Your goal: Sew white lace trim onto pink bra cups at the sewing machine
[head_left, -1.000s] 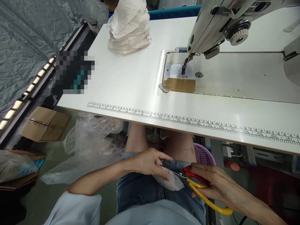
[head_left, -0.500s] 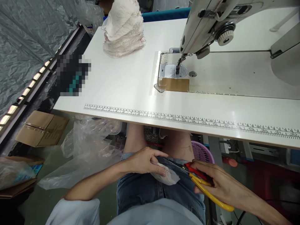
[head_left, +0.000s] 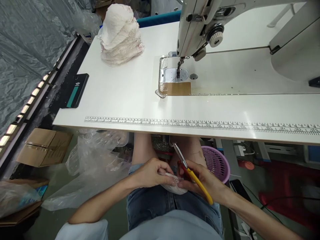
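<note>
Over my lap, my left hand (head_left: 152,172) is closed on a small white cloth piece (head_left: 175,186), pinching its top edge. Right beside it, my right hand (head_left: 203,180) grips scissors (head_left: 190,171) with red and yellow handles; their blades are shut and point up and away, toward the table's underside. Fingers of the right hand also touch the cloth piece. Both hands sit below the front edge of the white sewing table (head_left: 130,100).
A sewing machine (head_left: 225,30) stands on the table's right half, its needle plate (head_left: 173,75) in the middle. A pile of white cloth pieces (head_left: 120,33) sits at the back left, a dark phone (head_left: 75,90) at the left edge. A purple basket (head_left: 216,161), plastic bags (head_left: 95,160) and cardboard (head_left: 42,146) lie below.
My right hand has swung the scissors from lying across the cloth to pointing upward and moved in against my left hand. The view has shifted to the right.
</note>
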`<action>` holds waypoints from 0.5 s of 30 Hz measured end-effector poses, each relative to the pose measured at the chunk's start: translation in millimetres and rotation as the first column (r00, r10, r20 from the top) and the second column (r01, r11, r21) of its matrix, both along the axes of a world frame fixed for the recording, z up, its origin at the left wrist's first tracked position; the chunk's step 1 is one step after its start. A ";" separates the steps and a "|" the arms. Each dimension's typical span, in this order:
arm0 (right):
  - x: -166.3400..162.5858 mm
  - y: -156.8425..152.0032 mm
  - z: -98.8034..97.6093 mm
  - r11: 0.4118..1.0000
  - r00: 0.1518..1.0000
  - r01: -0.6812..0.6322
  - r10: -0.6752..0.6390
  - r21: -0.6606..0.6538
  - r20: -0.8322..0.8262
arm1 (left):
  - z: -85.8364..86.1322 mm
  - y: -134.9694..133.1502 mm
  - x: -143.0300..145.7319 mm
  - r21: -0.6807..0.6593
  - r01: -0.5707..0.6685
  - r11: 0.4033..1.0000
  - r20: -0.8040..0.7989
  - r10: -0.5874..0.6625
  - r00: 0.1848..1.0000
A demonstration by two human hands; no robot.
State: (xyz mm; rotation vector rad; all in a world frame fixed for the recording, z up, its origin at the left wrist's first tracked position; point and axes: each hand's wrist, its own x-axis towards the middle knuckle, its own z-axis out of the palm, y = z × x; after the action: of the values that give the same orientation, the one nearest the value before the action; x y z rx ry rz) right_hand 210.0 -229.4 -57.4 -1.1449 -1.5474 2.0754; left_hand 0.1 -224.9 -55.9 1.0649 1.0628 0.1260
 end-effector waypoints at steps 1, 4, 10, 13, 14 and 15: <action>-1.8 -0.9 -2.1 1.000 1.000 0.024 -0.024 -0.019 -0.007 | -0.7 -0.8 -0.2 -0.017 -0.019 1.000 0.019 0.019 1.000; -2.8 -3.4 -6.3 0.997 0.998 0.067 -0.067 -0.025 -0.008 | -4.3 -3.1 -0.3 -0.065 -0.071 0.995 0.063 0.075 0.995; -3.1 -4.0 -3.0 0.996 0.995 0.093 -0.093 0.018 0.023 | -10.3 -5.7 1.2 -0.089 -0.160 0.983 0.079 0.167 0.983; -4.6 -2.6 1.3 0.995 0.995 0.096 -0.096 0.027 0.014 | -9.8 -6.2 1.7 -0.116 -0.199 0.973 0.069 0.208 0.976; -5.2 -1.9 2.7 0.995 0.995 0.096 -0.096 0.026 0.016 | -9.2 -6.4 2.0 -0.129 -0.211 0.969 0.073 0.221 0.973; -5.9 -1.2 4.0 0.995 0.995 0.098 -0.099 0.022 0.020 | -8.6 -6.6 2.3 -0.144 -0.221 0.965 0.078 0.233 0.969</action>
State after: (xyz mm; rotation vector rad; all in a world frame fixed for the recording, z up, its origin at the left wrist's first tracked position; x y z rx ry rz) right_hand 204.1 -230.6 -53.4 -1.2136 -1.4874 1.9851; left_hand 2.3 -231.5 -64.5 0.8054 1.0895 0.2831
